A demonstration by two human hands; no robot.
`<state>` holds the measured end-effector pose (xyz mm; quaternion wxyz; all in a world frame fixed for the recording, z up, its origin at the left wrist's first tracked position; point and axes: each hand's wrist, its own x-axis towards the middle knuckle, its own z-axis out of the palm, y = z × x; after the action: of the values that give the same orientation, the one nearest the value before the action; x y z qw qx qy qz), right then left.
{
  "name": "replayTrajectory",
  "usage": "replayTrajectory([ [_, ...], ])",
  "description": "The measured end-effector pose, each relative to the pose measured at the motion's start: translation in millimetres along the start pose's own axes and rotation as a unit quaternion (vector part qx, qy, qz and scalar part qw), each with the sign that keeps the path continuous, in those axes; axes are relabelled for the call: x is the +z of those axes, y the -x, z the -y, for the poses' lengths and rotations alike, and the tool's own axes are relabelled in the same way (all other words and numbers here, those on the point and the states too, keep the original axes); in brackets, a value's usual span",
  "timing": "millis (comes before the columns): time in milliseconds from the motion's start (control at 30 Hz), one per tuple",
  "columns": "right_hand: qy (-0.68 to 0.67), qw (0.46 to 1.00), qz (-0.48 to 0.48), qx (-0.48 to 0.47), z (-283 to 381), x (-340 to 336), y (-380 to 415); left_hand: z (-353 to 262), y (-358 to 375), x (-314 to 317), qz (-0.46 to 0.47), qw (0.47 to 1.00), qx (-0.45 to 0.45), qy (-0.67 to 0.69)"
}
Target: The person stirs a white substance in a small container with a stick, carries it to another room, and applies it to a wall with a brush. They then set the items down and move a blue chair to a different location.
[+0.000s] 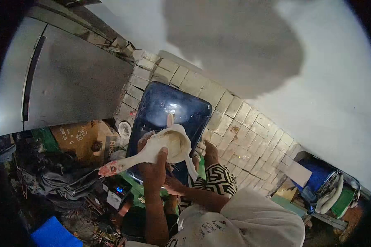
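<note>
A white hollow piece [175, 144], rounded like a bowl, has a long neck running left to a reddish-pink, head-like tip [110, 168] with a dark eye-like mark. My left hand [154, 158] grips it where the neck meets the bowl, thumb on top and fingers behind. A pale strip [190, 168] hangs from its right side. My right hand [174, 186] is just below, by my left wrist; its fingers are partly hidden, so its hold cannot be made out. Beneath lies a dark blue, glossy surface with rounded corners [165, 99].
Pale bricks [235, 138] pave the floor beside a white wall [334, 103]. A grey fridge-like cabinet [78, 78] stands at left, near a cardboard box [80, 138] and black cloth or bags [66, 181]. A small round container [124, 129] sits by the blue surface. Folded items [334, 193] are piled at right.
</note>
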<state>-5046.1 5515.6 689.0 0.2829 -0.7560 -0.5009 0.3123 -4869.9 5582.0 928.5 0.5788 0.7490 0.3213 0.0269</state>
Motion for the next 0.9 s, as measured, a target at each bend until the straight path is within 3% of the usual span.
replayTrajectory([
  [167,-0.244,0.962,0.113,0.046,15,39,-9,13,7,-34,-0.025,0.999,-0.040,-0.003],
  [200,-0.072,0.986,0.151,0.009,19,40,-11,14,11,-41,-0.032,0.999,-0.043,0.007],
  [233,0.102,0.977,0.184,-0.030,28,41,-15,23,16,-53,-0.035,0.998,-0.045,0.009],
  [600,0.065,0.992,0.103,0.021,57,48,-67,60,56,-117,-0.036,0.997,-0.068,0.017],
  [633,0.061,0.993,0.089,0.050,47,45,-62,65,57,-122,-0.031,0.999,-0.010,0.006],
  [733,0.096,0.976,0.045,0.188,-19,17,-33,70,69,-132,0.001,1.000,0.029,-0.010],
  [833,0.159,0.930,0.014,0.332,-89,-7,3,81,76,-139,0.004,0.999,0.041,-0.007],
  [900,0.180,0.910,0.010,0.372,-104,-10,10,87,81,-141,0.014,0.999,0.023,0.027],
])
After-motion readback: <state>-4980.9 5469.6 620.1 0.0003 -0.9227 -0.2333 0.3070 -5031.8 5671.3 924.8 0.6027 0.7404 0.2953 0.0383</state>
